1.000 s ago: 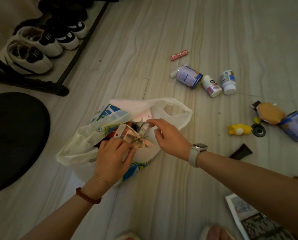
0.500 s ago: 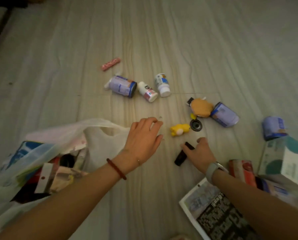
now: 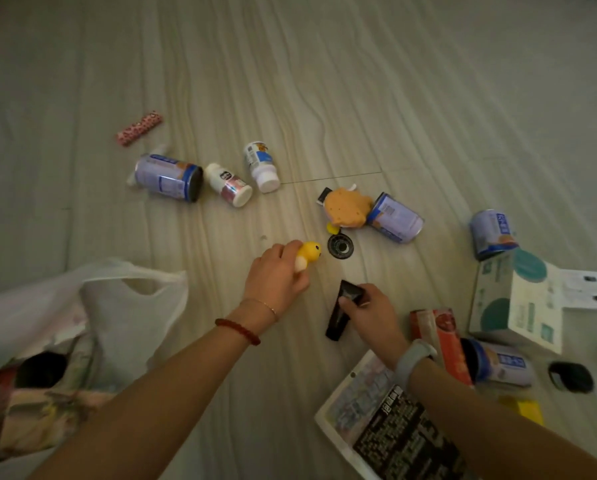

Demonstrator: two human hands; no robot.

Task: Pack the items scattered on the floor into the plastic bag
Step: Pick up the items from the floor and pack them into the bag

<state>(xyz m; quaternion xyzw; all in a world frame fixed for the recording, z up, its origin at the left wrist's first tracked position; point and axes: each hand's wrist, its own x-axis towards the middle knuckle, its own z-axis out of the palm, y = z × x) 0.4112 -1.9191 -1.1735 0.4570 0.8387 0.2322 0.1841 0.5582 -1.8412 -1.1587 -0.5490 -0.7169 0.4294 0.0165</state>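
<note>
The white plastic bag [image 3: 130, 306] lies open at the left with packets inside. My left hand [image 3: 276, 278] is closed around a small yellow duck toy [image 3: 307, 254] just above the floor. My right hand [image 3: 369, 313] grips a black tube [image 3: 342, 313] that slants down to the floor. Scattered beyond them are a purple can [image 3: 165, 176], two white bottles [image 3: 231, 185] [image 3: 260, 166], a pink patterned stick [image 3: 139, 128], an orange plush toy [image 3: 345, 207], a black round cap [image 3: 340, 246] and another purple can [image 3: 395, 218].
At the right are a third can [image 3: 492, 233], a white and teal box [image 3: 518, 303], a red packet [image 3: 442, 337], a lying can [image 3: 501, 365], a black oval object [image 3: 570, 375] and a printed booklet [image 3: 387, 427]. Pale wood-grain floor stretches away at the back.
My hands left the bag and the view swung right. The left hand reached forward and closed on the duck toy; the right hand took hold of the black tube.
</note>
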